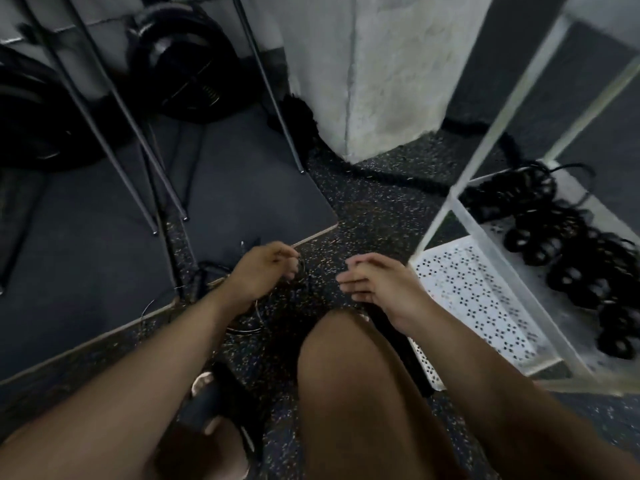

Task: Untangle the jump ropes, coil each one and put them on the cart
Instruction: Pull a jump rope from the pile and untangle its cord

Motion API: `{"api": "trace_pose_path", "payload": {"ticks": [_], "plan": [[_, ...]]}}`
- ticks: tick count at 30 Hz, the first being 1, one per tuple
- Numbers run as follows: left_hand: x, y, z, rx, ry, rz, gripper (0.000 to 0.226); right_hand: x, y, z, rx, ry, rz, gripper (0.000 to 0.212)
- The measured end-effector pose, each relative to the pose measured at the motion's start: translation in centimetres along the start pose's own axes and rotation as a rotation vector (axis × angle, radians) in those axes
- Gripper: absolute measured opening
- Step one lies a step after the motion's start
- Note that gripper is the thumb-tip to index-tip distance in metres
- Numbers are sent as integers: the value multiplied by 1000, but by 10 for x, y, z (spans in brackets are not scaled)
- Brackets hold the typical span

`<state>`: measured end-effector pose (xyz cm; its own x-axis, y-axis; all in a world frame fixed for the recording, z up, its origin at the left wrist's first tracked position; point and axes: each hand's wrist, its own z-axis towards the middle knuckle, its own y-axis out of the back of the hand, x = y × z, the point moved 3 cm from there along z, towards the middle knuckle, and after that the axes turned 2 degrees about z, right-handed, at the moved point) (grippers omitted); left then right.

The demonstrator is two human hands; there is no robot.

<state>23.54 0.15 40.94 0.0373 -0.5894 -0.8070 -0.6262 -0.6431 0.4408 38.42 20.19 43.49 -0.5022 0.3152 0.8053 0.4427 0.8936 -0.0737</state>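
Left hand (pixel 266 271) pinching the thin wire jump rope (pixel 258 315) – right hand (pixel 377 289) over a black handle (pixel 412 360), hold unclear – slack loops may re-knot if pulled hard

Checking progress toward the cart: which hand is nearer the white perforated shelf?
Right. The right hand is just left of the perforated shelf; the left hand is farther left over the speckled floor, holding a thin jump rope.

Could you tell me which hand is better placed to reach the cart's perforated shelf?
Right hand: it is beside the perforated shelf, while the left hand pinches the rope farther away.
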Motion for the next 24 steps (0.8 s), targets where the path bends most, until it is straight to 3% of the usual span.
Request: {"api": "trace_pose_path", "payload": {"ticks": [11, 16, 24], "plan": [[177, 4, 88, -82, 399, -55, 19, -76, -79, 177, 152, -66, -469, 6], [226, -14, 138, -85, 371, 129, 22, -107, -97, 239, 231, 1, -750, 28], [299, -45, 216, -73, 270, 337, 26, -169, -119, 340, 313, 84, -1086, 33]]}}
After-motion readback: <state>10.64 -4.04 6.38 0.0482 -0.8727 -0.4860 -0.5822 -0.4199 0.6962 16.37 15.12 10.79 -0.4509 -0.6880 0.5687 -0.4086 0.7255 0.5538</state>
